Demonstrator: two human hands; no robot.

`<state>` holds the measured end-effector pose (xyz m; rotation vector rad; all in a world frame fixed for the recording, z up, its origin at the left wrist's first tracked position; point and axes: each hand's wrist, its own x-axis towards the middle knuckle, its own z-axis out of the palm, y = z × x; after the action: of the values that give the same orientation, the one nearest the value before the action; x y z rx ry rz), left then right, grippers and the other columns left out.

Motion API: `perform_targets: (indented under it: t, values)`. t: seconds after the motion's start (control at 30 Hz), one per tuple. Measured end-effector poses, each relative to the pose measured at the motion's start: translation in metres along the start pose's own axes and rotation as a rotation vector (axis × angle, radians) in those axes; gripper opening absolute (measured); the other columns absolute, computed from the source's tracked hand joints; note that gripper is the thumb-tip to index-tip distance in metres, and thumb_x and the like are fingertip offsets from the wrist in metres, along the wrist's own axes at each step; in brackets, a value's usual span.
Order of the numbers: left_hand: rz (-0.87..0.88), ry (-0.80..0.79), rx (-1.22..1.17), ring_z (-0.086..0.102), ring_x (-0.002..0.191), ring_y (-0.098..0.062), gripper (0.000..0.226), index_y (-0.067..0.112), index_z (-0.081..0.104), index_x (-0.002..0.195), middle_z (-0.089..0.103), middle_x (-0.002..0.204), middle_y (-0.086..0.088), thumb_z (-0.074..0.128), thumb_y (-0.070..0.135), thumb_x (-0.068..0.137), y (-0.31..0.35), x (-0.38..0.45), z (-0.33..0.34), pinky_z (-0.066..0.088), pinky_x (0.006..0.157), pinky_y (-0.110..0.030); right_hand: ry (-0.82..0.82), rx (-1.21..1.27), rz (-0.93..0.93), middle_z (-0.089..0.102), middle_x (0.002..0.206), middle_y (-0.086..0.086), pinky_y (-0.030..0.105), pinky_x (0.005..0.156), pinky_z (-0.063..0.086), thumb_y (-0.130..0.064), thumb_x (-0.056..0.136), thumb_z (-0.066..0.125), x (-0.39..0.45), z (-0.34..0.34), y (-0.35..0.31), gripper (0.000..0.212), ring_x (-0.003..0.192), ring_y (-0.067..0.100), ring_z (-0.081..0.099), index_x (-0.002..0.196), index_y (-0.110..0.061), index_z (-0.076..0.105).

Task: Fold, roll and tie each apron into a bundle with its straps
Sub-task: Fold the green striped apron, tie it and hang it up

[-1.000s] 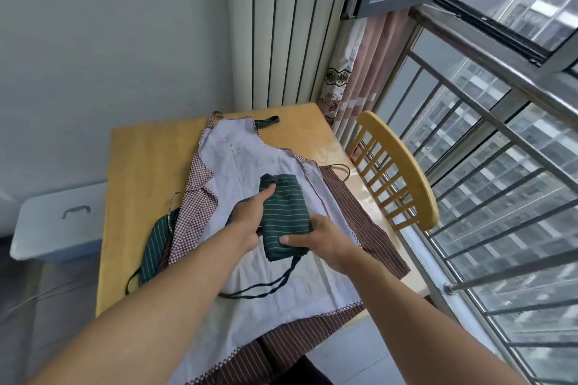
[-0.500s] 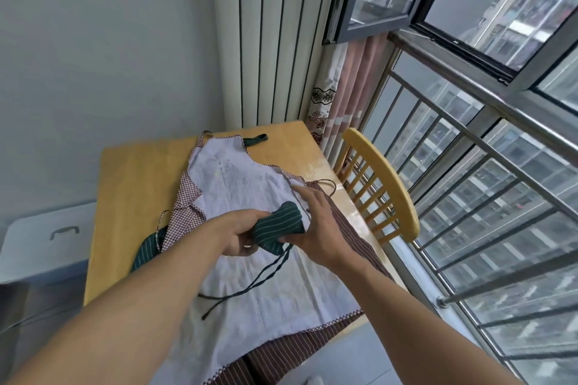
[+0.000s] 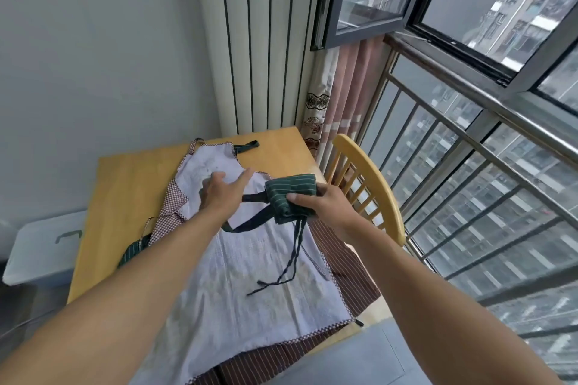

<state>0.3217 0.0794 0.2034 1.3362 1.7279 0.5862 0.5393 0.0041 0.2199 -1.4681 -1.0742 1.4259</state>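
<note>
My right hand [image 3: 316, 202] grips a rolled green striped apron bundle [image 3: 291, 194], held above the table. Thin dark straps [image 3: 292, 255] hang from the bundle down onto the cloth. A wider dark strap [image 3: 251, 197] runs from the bundle to my left hand [image 3: 223, 192], whose fingers are spread; the strap seems to pass under the palm, but its hold is hidden. Beneath both hands a white apron with checked trim [image 3: 250, 284] lies spread flat on the wooden table [image 3: 125, 184].
A brown striped apron [image 3: 353, 272] lies under the white one at the table's right edge. Another green striped cloth [image 3: 133, 251] peeks out at the left. A yellow wooden chair [image 3: 372, 181] stands right of the table by the window railing. A white storage box [image 3: 43, 250] sits left.
The bundle moved right and up in my right hand. My left hand let go of the roll and spread its fingers, with a strap now stretched between it and the bundle.
</note>
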Motion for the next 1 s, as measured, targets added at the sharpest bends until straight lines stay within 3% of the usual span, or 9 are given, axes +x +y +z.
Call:
perform_targets:
  t: [0.1,0.17,0.3,0.37,0.5,0.6,0.77,0.93,1.0]
  values:
    - [0.178,-0.389,-0.173,0.050,0.126,-0.012,0.083,0.028,0.054,0.136,0.057,0.137,0.009,0.054,0.085,0.076,0.033,-0.027,0.007,0.036,0.106,-0.035,-0.011,0.008,0.019,0.078,0.108,0.006,0.042,0.093,0.059,-0.020,0.081,0.084,0.007,-0.013,-0.007,0.035,0.101,0.025,0.075,0.113,-0.012,0.072]
    - [0.221,-0.533,-0.199,0.062,0.118,-0.011,0.063,0.026,0.063,0.128,0.070,0.124,0.007,0.063,0.068,0.081,0.044,-0.040,0.018,0.044,0.106,-0.031,-0.025,-0.018,0.036,0.078,0.107,0.007,0.042,0.093,0.060,-0.023,0.082,0.084,0.008,-0.018,-0.012,0.034,0.102,0.025,0.075,0.112,-0.011,0.073]
    - [0.208,-0.644,-0.306,0.070,0.114,-0.022,0.041,0.021,0.061,0.134,0.074,0.120,-0.004,0.070,0.026,0.094,0.039,-0.041,0.031,0.057,0.096,-0.037,-0.058,0.016,0.086,0.078,0.105,0.009,0.038,0.090,0.061,-0.029,0.084,0.083,0.009,-0.032,-0.015,0.036,0.098,0.024,0.076,0.111,-0.006,0.074]
    - [0.170,-0.700,-0.325,0.070,0.114,-0.025,0.045,0.016,0.058,0.136,0.072,0.123,-0.011,0.072,0.011,0.093,0.033,-0.042,0.033,0.058,0.096,-0.040,-0.060,0.001,0.122,0.078,0.104,0.009,0.041,0.093,0.060,-0.038,0.079,0.086,0.010,-0.035,-0.012,0.046,0.099,0.024,0.075,0.110,-0.007,0.074]
    - [0.140,-0.660,-0.418,0.069,0.116,-0.028,0.053,0.011,0.055,0.136,0.071,0.125,-0.014,0.074,-0.002,0.088,0.027,-0.043,0.040,0.057,0.097,-0.042,-0.040,0.003,0.117,0.079,0.103,0.005,0.048,0.098,0.057,-0.051,0.075,0.087,0.015,-0.033,-0.004,0.056,0.102,0.024,0.075,0.111,-0.010,0.074]
    - [0.076,-0.618,-0.543,0.067,0.119,-0.031,0.050,0.011,0.058,0.137,0.070,0.126,-0.014,0.071,0.000,0.089,0.024,-0.039,0.042,0.054,0.103,-0.044,-0.061,0.024,0.073,0.078,0.107,0.005,0.046,0.102,0.055,-0.049,0.080,0.082,0.019,-0.032,-0.006,0.054,0.105,0.023,0.073,0.116,-0.011,0.071]
    - [0.044,-0.644,-0.611,0.064,0.124,-0.027,0.040,0.006,0.061,0.134,0.070,0.129,-0.012,0.065,0.004,0.094,0.020,-0.030,0.033,0.049,0.107,-0.038,-0.187,0.050,0.001,0.075,0.118,0.007,0.040,0.104,0.052,-0.014,0.091,0.074,0.022,-0.034,-0.012,0.039,0.113,0.025,0.070,0.129,-0.008,0.064]
    - [0.070,-0.570,-0.448,0.068,0.117,-0.022,0.052,0.019,0.066,0.128,0.075,0.119,-0.004,0.067,0.049,0.085,0.018,-0.029,0.029,0.048,0.106,-0.037,-0.060,-0.080,-0.006,0.079,0.103,0.001,0.026,0.082,0.060,-0.014,0.090,0.075,0.022,-0.015,-0.014,0.034,0.093,0.014,0.076,0.124,-0.013,0.069]
    - [0.136,-0.594,-0.353,0.068,0.116,-0.019,0.051,0.023,0.067,0.127,0.076,0.118,0.000,0.067,0.050,0.084,0.019,-0.027,0.020,0.049,0.105,-0.034,-0.017,-0.078,-0.007,0.079,0.100,0.002,0.031,0.083,0.062,-0.022,0.090,0.077,0.021,-0.010,-0.017,0.034,0.091,0.016,0.076,0.122,-0.014,0.072]
